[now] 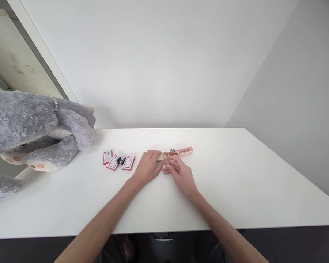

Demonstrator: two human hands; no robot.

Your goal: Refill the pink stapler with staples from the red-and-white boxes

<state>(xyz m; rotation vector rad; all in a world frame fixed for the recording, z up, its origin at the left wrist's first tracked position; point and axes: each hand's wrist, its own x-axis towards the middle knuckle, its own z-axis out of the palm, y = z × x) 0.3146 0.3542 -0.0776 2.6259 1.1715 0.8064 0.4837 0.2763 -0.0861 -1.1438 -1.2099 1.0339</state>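
Note:
My left hand (148, 165) is closed round the near left end of a long, narrow pink-and-cream case (190, 149) lying on the table. Small metal pieces (174, 151) show in the case's open compartments. My right hand (181, 174) is just right of the left, by the front side of the case. Its thumb and fingertips are pinched together, and what they hold is too small to make out. Left of my hands lie three small red-and-white boxes (128, 162). Between two of them sits a small black-and-silver object (121, 160) whose kind I cannot tell.
A large grey plush toy (30, 120) leans over the left end of the white table (235, 182). Behind the table rises a white wall (164, 65), and a grey wall (298, 109) stands to the right. The table's front edge runs beneath my forearms.

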